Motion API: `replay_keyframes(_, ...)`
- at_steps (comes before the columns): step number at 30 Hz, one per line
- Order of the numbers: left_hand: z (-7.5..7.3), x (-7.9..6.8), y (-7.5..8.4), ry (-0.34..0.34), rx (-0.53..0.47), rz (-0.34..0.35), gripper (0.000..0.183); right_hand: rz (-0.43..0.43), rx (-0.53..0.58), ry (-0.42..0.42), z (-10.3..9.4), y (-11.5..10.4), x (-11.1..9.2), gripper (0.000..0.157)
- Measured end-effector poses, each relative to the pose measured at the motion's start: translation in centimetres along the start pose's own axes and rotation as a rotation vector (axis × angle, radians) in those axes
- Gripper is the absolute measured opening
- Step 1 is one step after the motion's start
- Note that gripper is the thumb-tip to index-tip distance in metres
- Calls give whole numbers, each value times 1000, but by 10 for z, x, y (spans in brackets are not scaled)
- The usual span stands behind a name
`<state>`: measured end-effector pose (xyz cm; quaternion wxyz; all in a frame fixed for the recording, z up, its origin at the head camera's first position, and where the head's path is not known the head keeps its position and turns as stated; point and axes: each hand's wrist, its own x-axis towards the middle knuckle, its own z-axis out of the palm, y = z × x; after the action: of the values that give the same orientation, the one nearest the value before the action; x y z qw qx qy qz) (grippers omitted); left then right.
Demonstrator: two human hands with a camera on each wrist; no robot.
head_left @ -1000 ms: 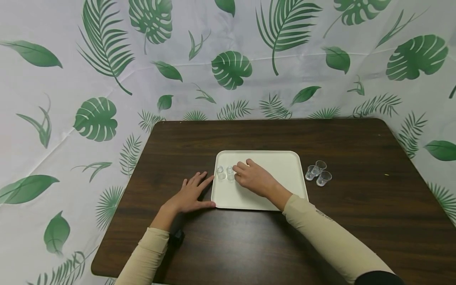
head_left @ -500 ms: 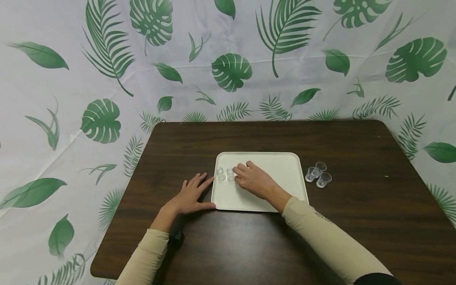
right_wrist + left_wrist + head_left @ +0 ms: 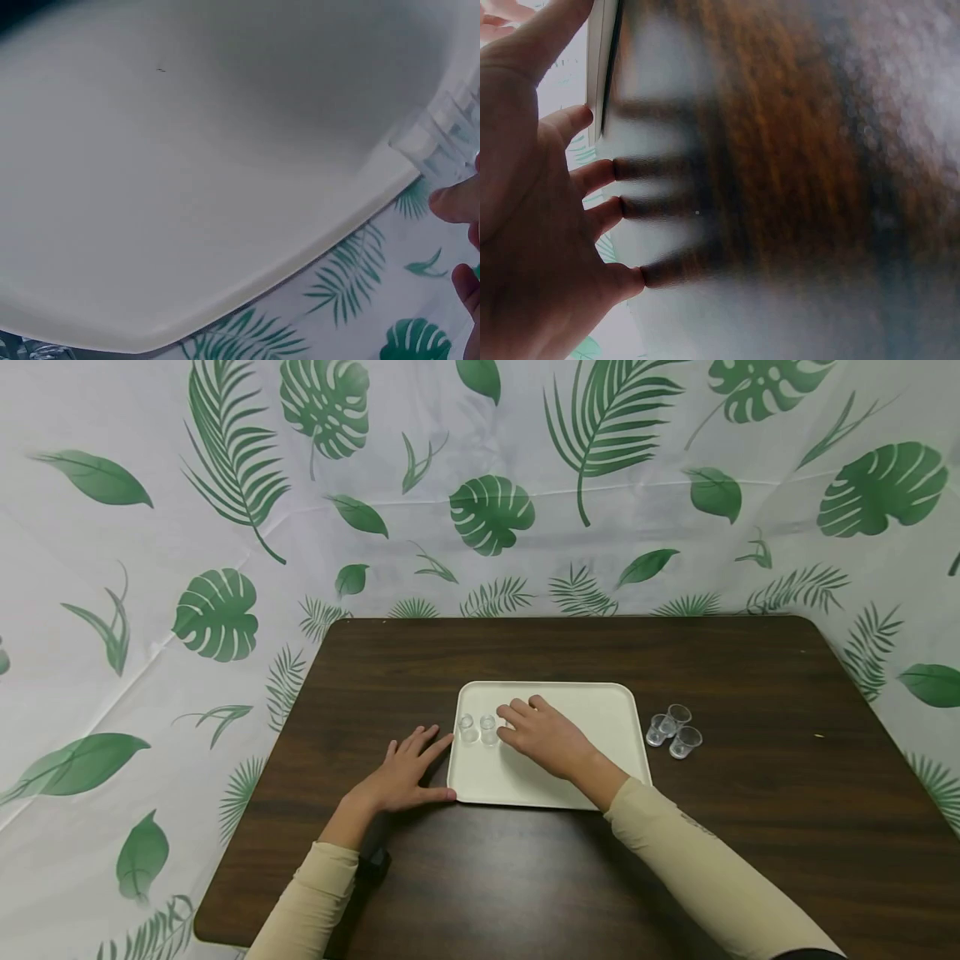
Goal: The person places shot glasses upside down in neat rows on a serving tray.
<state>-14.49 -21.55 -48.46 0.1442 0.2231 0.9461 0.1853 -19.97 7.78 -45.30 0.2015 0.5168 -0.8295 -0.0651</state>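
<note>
Slightly shifted since the earlier frame, the right hand [image 3: 546,739] is curled at the third cup [image 3: 424,146] on the tray [image 3: 487,779], whether gripped cannot be told, with loose cups [image 3: 685,743] set rightward, nearer it than the spread left hand [image 3: 405,777].

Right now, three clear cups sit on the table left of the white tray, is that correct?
Not quite: the three clear cups sit on the table to the right of the white tray, as the head view shows.
</note>
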Motion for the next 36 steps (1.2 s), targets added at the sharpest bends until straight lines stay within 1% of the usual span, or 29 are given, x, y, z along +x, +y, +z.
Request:
replay_keyframes(4,1,-1,0,0,4,4,96,72,98,31,-9,6,-6,38)
replay_keyframes(6,1,-1,0,5,4,7,96,132,167,58,-14,10,-10,46)
replay_keyframes(8,1,-1,1,8,5,12,96,207,227,82,-19,14,-16,49)
replay_keyframes(12,2,0,1,3,0,15,97,381,323,139,-27,26,-32,47)
replay_keyframes(15,3,0,0,5,2,16,97,527,389,176,-32,37,-48,45)
replay_keyframes(20,4,1,-2,6,5,12,97,802,569,249,-44,64,-82,46)
replay_keyframes(22,4,0,-2,2,2,9,97,906,627,260,-49,79,-99,48)
replay_keyframes(23,4,0,-2,3,-1,8,97,952,648,258,-52,86,-108,49)
replay_keyframes(26,4,-1,-2,4,-9,3,97,1066,679,204,-57,106,-138,53)
replay_keyframes(28,4,-1,-2,4,-12,1,97,1132,705,146,-57,113,-157,53)
replay_keyframes(30,4,-2,-2,-3,-10,0,97,1177,735,76,-54,115,-176,50)
replay_keyframes(33,4,-1,-1,2,-11,4,97,1200,783,3,-45,111,-198,43)
replay_keyframes(36,2,-1,-1,3,-7,5,97,1173,842,-46,-34,104,-213,42)
